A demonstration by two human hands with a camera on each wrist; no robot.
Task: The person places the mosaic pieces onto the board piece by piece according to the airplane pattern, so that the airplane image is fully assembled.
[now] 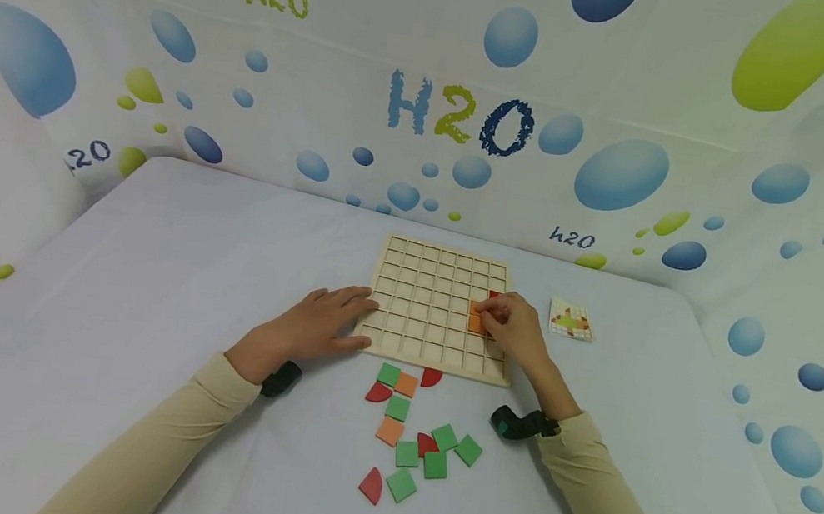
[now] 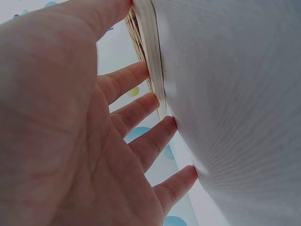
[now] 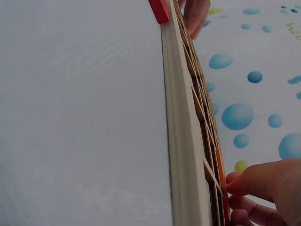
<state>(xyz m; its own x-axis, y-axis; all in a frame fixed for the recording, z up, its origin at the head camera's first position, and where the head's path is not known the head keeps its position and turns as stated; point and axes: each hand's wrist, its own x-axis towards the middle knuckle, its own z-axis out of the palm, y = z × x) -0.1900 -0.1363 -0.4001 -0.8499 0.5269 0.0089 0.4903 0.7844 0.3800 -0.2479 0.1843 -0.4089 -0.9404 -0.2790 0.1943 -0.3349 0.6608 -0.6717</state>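
Note:
A wooden grid board (image 1: 415,299) lies on the table. My left hand (image 1: 318,322) has its fingers spread, with the thumb and some fingertips touching the board's left edge. In the left wrist view, the little finger (image 2: 176,188) rests on the cloth. My right hand (image 1: 517,331) is over the right part of the board, thumb and forefinger pinching at an orange square tile (image 3: 220,167) in the grid. Another orange tile (image 1: 476,324) lies just beside the fingertips. A red piece (image 1: 493,294) sits one row farther back, partly hidden by the hand.
Loose green tiles (image 1: 399,408), orange tiles (image 1: 389,431) and red quarter-circle pieces (image 1: 371,485) lie scattered before the board. One red quarter-circle (image 1: 431,376) touches or nearly touches its front edge. A pattern card (image 1: 570,320) lies to the right. A printed cloth (image 1: 450,177) hangs behind.

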